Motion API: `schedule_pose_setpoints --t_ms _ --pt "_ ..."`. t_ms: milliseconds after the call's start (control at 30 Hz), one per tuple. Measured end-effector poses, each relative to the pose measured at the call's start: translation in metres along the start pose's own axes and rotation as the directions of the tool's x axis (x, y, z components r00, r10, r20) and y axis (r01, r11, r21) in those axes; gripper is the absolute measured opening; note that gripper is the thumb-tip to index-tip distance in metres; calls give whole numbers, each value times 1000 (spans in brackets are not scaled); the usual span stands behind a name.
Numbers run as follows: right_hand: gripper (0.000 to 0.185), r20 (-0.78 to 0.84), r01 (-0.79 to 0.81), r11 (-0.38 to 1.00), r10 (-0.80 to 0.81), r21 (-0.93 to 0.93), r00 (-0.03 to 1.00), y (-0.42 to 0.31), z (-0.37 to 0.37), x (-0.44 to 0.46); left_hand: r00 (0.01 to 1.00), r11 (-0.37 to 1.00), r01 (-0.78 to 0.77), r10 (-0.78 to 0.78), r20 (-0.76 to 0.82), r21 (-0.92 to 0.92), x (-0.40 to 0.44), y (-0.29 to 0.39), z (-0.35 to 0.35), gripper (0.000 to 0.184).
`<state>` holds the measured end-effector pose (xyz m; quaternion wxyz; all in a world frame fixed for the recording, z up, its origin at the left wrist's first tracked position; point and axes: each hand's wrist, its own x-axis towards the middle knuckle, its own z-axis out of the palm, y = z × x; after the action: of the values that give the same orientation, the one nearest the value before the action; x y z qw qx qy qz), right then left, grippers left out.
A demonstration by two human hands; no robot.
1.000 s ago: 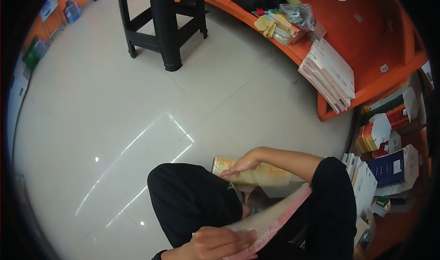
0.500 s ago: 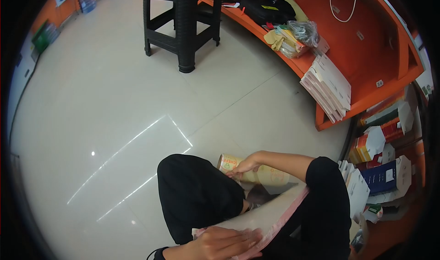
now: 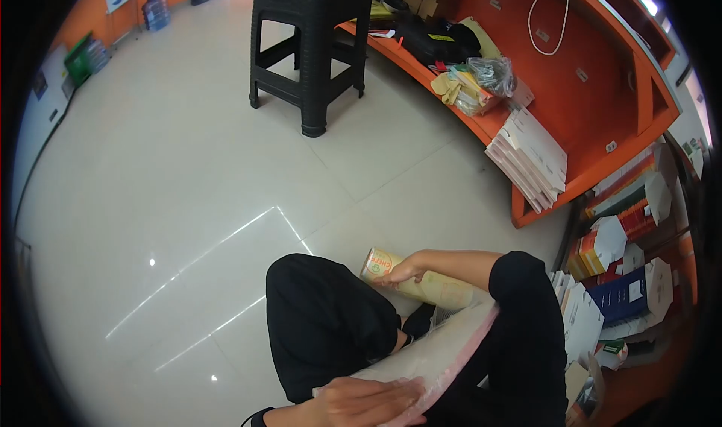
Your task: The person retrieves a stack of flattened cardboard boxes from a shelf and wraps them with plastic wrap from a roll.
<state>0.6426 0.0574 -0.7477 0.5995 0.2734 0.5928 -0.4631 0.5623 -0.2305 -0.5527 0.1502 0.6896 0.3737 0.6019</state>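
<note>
My right hand is wrapped round a pale yellow roll with orange print and "CHEF" lettering near its end. The roll lies lengthwise beyond my bent knee, partly behind my forearm. A translucent plastic sheet with a pink edge stretches across my lap, its upper end near my right sleeve. My left hand, lower down, grips this sheet at its near end. Its fingers lie together along the plastic, the tips blurred against it; the thumb is hidden.
A black plastic stool stands on the tiled floor. To the right, an orange shelf unit holds flat white cartons and plastic-wrapped items. Several boxes and a blue folder-like item sit beside my right side.
The view has shifted, so the stool and shelf sit slightly lower. The yellow roll appears slightly turned in my right hand. My left hand stays on the plastic sheet.
</note>
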Motion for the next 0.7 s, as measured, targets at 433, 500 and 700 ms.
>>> schedule_pose_setpoints --t_ms 433,500,700 --pt "79 103 208 967 -224 149 969 79 43 -29 785 905 390 -423 -452 -169 -35 -35 -45 36" --pt "80 89 223 961 -239 162 967 88 44 -22 754 897 422 -427 -499 -130 -36 -31 -41 47" --pt "80 76 226 962 -240 152 968 97 30 1 729 896 442 -389 -563 -47 -36 -13 -45 42"
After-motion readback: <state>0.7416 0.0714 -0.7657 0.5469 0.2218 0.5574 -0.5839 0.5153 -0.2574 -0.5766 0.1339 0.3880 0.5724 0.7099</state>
